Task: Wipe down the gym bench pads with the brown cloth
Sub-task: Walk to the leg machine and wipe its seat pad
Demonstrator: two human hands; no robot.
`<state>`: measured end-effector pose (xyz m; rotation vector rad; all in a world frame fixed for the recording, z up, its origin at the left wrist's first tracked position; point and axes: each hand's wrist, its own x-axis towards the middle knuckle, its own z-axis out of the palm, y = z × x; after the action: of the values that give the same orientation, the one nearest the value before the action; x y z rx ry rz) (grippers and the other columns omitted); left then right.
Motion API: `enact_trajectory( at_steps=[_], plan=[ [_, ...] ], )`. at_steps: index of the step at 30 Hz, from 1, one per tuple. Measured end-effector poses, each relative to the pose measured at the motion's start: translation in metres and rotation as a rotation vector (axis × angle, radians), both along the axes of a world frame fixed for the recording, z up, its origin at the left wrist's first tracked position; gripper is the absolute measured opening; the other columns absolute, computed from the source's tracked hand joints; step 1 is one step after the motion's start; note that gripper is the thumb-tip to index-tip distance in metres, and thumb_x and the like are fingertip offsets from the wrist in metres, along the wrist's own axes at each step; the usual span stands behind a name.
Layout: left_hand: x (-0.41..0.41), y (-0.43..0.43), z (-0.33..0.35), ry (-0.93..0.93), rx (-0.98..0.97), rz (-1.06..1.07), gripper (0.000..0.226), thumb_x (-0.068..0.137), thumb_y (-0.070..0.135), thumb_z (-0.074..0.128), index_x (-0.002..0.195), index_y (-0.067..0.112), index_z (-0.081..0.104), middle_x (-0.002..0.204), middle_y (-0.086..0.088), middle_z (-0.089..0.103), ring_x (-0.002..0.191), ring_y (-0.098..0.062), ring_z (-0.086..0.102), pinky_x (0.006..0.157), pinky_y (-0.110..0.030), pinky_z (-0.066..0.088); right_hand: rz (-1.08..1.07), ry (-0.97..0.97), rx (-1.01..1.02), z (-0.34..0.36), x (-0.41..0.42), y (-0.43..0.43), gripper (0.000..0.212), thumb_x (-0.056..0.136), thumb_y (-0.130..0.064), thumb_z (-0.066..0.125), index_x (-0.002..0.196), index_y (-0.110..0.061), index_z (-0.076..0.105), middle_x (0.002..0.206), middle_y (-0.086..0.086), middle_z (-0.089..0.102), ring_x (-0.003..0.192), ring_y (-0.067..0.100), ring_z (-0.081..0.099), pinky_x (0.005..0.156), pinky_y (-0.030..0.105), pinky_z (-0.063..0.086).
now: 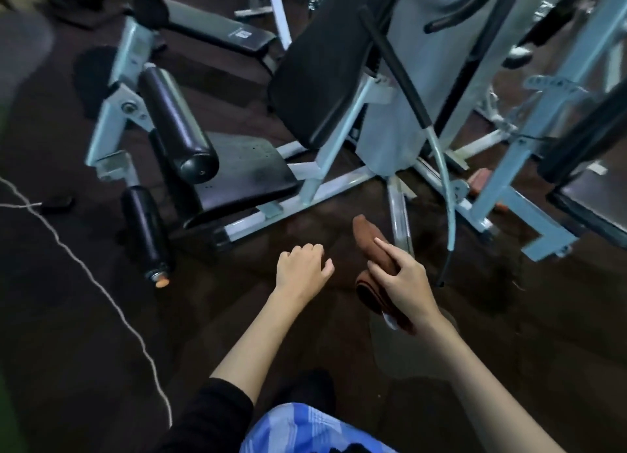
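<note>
Your right hand [403,279] grips the rolled brown terry cloth [368,237], holding it in the air above the dark floor [84,367]. Your left hand [300,266] hangs just beside it, fingers loosely curled and holding nothing. Ahead, the bench's black vinyl seat pad [244,177], tilted black back pad [322,62] and black cylindrical roller pad [176,120] stand apart from the cloth.
</note>
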<state>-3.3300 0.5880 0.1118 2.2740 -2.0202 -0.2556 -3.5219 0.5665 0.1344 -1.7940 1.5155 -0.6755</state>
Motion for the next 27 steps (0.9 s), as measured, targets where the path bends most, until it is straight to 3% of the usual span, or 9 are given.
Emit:
enact_trajectory(
  at_steps=[17, 27],
  plan=[
    [0.050, -0.150, 0.000, 0.054, -0.027, 0.362, 0.037, 0.094, 0.040, 0.044, 0.119, 0.016, 0.058, 0.119, -0.001, 0.062, 0.109, -0.019, 0.056, 0.087, -0.034, 0.040, 0.391, -0.026, -0.004, -0.008, 0.078, -0.218, 0.052, 0.083, -0.026, 0.070, 0.133, -0.026, 0.056, 0.135, -0.002, 0.057, 0.125, 0.011, 0.051, 0.108, 0.033, 0.039],
    [0.066, -0.217, -0.006, -0.018, 0.003, 0.582, 0.036, 0.094, 0.040, 0.041, 0.113, 0.015, 0.058, 0.106, -0.001, 0.063, 0.097, -0.022, 0.059, 0.076, -0.034, 0.041, 0.637, -0.026, 0.025, -0.017, 0.122, -0.328, 0.053, 0.083, -0.021, 0.069, 0.134, -0.023, 0.055, 0.133, -0.003, 0.059, 0.122, 0.012, 0.053, 0.105, 0.035, 0.042]
  ],
)
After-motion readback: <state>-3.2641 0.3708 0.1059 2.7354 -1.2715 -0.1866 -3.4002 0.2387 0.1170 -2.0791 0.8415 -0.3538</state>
